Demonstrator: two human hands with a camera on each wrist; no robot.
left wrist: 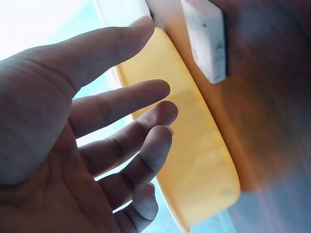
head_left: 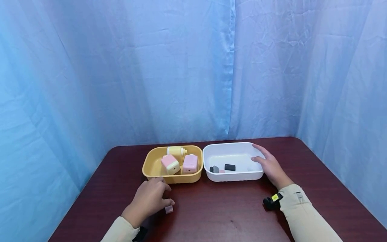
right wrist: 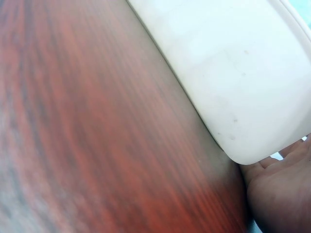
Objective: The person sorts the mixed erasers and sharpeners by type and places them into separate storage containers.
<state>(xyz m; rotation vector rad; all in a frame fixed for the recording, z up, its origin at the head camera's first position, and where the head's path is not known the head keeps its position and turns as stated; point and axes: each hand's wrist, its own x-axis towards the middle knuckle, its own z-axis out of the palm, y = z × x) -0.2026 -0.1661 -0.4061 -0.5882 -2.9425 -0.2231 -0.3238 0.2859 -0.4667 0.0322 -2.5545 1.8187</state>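
Note:
My left hand (head_left: 148, 199) hovers in front of the yellow bin with relaxed, slightly bent fingers and holds nothing. Just beyond its thumb, a small pale block that looks like an eraser (head_left: 169, 209) lies on the table; the left wrist view shows dark smudges on this eraser (left wrist: 206, 39). At the right end of the white bin (head_left: 235, 176), my right hand (head_left: 273, 169) grips the rim, thumb over the inside and fingers along the outer end. The right wrist view shows the palm against the bin's corner, with most fingers hidden.
Inside the yellow bin (head_left: 151, 164) are a pink-and-cream sharpener-like cube (head_left: 170, 164), a pink one (head_left: 190, 164) and a yellow cylinder (head_left: 175, 151). The white bin, beside it, holds a black block (head_left: 230, 167) and several smaller pieces. Curtains (head_left: 181, 84) surround the dark table (head_left: 217, 208).

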